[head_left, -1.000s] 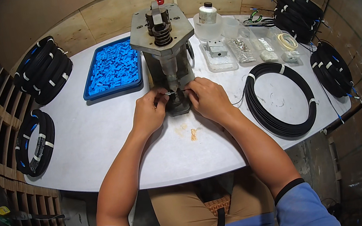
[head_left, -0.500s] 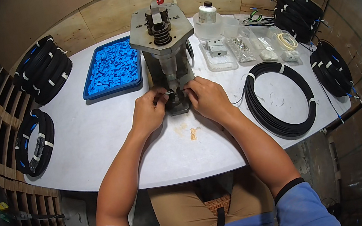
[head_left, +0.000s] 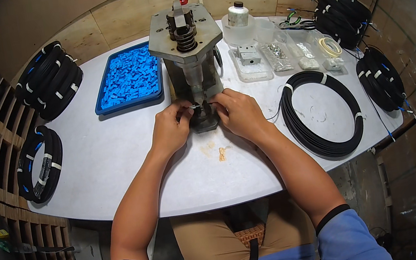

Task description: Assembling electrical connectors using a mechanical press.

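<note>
Writing: a small mark sits low on the person's light-blue short-sleeved shirt [head_left: 351, 241], cut by the frame edge; too small for me to read. The white plastic bottle with a dark cap [head_left: 239, 16] carries a greyish patch; over my remote feed I cannot tell whether it is print.

Fingers: I see the left hand [head_left: 172, 127] with thumb and forefinger pressed together on a small, pale, slender piece [head_left: 193, 106]. It lies at the fingertips, its free end pointing right, into the lower tooling of a grey metal press with a many-sided top plate [head_left: 161, 42]. The right hand [head_left: 238, 111] mirrors this just right of the tooling, thumb and forefinger pinching a thin black cable [head_left: 274, 117]. The other fingers of both hands are curled. I cannot tell whether cable and pale piece join; the gap between the hands is dark.

Cable path: from behind the right hand it runs to a large black cable coil with white ties [head_left: 294, 126], flat on the white table [head_left: 217, 188].

Surroundings: left of the press I note a dark-blue rectangular tray [head_left: 131, 105] of small bright-blue pieces [head_left: 129, 77]; farther left, stacked black coils [head_left: 50, 81].
</note>
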Available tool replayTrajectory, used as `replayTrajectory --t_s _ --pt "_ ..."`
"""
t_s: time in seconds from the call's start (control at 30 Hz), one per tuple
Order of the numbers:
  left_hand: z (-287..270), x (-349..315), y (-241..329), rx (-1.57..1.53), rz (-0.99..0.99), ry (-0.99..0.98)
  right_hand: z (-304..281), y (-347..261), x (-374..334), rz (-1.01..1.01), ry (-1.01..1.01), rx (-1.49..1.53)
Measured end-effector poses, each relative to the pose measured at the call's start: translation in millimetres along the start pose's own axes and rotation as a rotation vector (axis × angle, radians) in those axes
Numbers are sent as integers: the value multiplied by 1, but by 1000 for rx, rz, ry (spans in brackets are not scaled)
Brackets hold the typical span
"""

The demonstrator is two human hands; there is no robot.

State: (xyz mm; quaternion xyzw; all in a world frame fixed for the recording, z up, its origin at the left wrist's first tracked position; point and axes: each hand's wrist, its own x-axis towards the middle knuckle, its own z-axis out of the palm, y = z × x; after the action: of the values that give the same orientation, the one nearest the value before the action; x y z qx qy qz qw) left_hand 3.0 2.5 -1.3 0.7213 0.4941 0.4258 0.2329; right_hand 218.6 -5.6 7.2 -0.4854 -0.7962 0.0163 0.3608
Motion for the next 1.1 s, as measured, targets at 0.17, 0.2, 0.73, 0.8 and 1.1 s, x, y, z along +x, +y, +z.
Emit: replayTrajectory --t_s 0.17,0.2,0.73,0.8,1.1 --pt "0 1 0 2 2 -4 0 4 0 -36 -5 -10" --pt "0 1 1 2 2 -4 1 5 0 -39 -9 -16" --pt "-2 0 4 10 -30 -13 -1 6 -1 -106 17 -42" --pt "-1 0 3 6 -30 -12 -2 6 -1 -108 12 -48" --pt "0 1 1 -14 -35 -16 -3 7 -1 -126 6 -55"
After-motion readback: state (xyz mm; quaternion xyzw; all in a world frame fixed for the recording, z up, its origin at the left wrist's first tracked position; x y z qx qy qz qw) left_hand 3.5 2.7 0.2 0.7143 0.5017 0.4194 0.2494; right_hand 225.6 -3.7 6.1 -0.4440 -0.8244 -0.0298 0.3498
